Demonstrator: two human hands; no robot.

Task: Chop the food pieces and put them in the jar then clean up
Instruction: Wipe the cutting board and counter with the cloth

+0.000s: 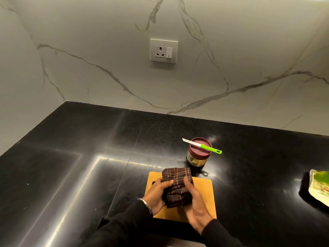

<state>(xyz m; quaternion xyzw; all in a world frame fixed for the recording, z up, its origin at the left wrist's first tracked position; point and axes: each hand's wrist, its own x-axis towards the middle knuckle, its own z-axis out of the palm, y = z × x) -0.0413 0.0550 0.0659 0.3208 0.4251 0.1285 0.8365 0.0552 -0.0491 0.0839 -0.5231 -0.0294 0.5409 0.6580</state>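
A black polished stone countertop (74, 157) is seen, its slabs divided by thin seams, with bright streaks of reflected light on its surface. It is enclosed at the rear and left by white marble-patterned wall panels (89, 32) marked with grey veins, meeting in a corner. A white socket plate with switch (163, 50) is mounted on the rear wall.
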